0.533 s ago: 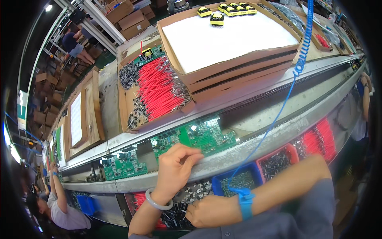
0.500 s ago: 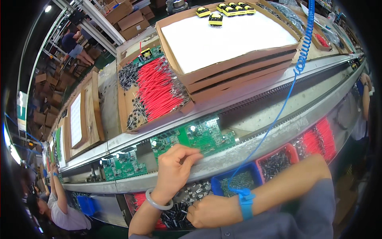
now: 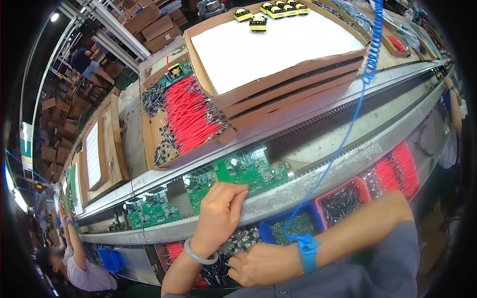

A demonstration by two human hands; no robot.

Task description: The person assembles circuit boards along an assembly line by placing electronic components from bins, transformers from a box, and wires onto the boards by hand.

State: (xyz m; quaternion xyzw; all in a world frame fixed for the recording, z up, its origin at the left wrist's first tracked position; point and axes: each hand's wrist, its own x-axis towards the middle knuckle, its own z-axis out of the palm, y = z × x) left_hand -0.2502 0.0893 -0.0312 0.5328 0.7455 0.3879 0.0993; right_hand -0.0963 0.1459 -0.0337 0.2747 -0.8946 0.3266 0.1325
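Observation:
My left hand (image 3: 218,211), with a pale bangle at the wrist, is over the near edge of a green circuit board (image 3: 228,171). Its thumb and forefinger are pinched together close to the board; whatever they hold is hidden. Lower down, my right hand (image 3: 268,264) wears a blue wrist strap (image 3: 309,254) joined to a blue cord. Its bent fingers reach into a pile of small black parts (image 3: 216,270), and I cannot make out what is between them. Small silver-and-black parts (image 3: 243,239) lie just above this hand.
A blue bin (image 3: 318,213) and a red bin (image 3: 365,186) hold small leaded parts. Behind the conveyor rail (image 3: 278,201) are a carton of red-sleeved parts (image 3: 191,116) and stacked trays (image 3: 298,84) with yellow transformers (image 3: 258,23). A coiled cord (image 3: 372,54) hangs right. Another person (image 3: 82,263) works left.
The whole view has shifted slightly left. My right hand's fingers have stretched a little further left among the black parts. My left hand stays pinched by the board.

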